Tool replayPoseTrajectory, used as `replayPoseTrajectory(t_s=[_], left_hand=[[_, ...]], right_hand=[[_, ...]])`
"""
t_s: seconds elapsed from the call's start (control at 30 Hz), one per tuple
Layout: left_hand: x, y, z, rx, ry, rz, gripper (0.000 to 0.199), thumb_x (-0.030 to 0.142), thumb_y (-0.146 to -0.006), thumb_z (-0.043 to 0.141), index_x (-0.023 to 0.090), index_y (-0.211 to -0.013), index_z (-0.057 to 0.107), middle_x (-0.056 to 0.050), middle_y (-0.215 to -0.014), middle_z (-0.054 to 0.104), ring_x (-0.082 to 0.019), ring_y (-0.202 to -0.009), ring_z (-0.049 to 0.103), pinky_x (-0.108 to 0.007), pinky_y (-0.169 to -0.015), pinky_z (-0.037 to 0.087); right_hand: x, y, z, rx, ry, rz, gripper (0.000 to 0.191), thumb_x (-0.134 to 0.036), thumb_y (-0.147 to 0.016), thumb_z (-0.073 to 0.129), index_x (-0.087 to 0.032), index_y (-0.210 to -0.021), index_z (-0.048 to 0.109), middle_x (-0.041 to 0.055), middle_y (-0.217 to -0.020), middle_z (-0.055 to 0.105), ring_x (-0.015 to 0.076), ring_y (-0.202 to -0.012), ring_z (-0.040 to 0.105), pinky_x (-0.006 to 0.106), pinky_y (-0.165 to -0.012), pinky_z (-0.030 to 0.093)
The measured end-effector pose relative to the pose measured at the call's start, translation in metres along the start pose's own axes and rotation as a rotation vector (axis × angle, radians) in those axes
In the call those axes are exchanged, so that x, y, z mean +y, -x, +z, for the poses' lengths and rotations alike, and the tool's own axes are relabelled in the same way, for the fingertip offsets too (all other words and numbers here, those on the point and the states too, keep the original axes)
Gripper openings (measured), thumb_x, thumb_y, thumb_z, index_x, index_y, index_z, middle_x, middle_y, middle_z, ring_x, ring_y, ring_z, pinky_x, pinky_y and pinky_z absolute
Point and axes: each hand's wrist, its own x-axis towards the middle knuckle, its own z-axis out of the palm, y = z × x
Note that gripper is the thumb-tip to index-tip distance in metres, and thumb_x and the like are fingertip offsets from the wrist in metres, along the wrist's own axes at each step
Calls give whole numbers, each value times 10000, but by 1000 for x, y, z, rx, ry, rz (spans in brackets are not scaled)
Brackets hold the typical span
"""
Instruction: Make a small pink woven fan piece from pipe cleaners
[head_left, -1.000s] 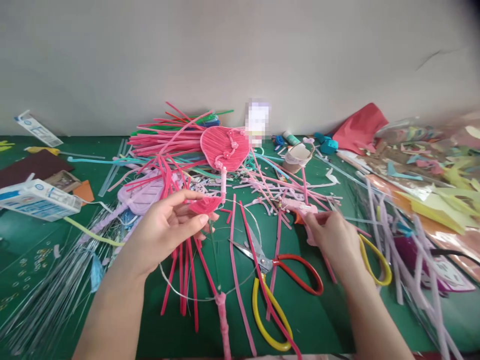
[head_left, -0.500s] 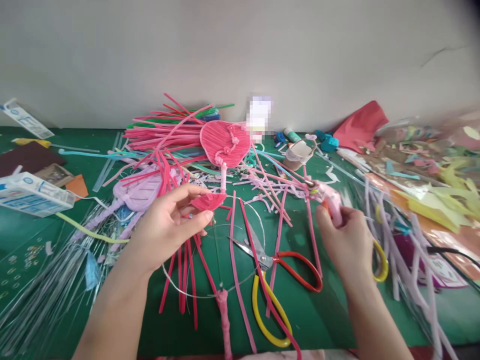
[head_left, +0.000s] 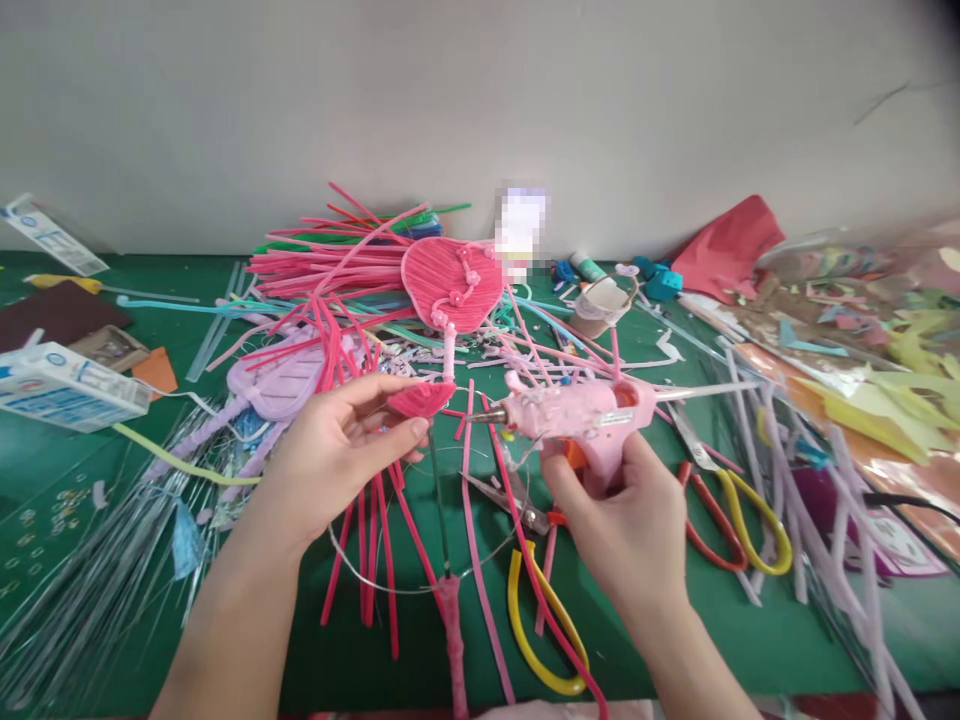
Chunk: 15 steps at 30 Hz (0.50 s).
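Observation:
My left hand pinches a small red-pink folded piece of pipe cleaner, shaped like a petal, between thumb and fingers. In my right hand is a pink hot glue gun, its metal nozzle pointing left, a short gap from the petal. A clear glue stick juts from the gun's rear. Below the hands is a wire ring, with a pink-wrapped stem at its lower edge. Scissors with red and yellow handles lie partly hidden under the glue gun and right hand.
A pink fan-shaped piece stands behind my hands among bundled pipe cleaners. A lilac fan, metal wires and a carton are at left. More scissors and lilac strips lie right, with a paper cup behind.
My right hand has brought the glue gun leftward and turned its nozzle toward the petal, uncovering the second scissors at right. My left hand stays nearly still, holding the petal.

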Motion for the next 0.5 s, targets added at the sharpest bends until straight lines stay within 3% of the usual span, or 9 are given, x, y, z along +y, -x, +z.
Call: replayPoseTrajectory(t_s=[0.13, 0.5], left_hand=[[0, 1, 2, 16, 3, 20, 329, 312, -738, 815, 227, -1045, 732, 9, -815, 763, -177, -717, 729, -278, -715, 639], [0, 2, 2, 62, 10, -20, 432, 338, -702, 857, 199, -1097, 752, -19, -962, 801, -219, -873, 745, -266, -738, 627]], right_hand=[[-4, 7, 7, 36, 76, -78, 347, -314, -677, 634, -276, -566, 307, -96, -389, 392, 76, -341, 337, 216, -340, 276], [0, 7, 10, 66, 154, -172, 348, -298, -719, 606, -281, -603, 279, -108, -419, 347, 79, -365, 328, 219, -367, 277]])
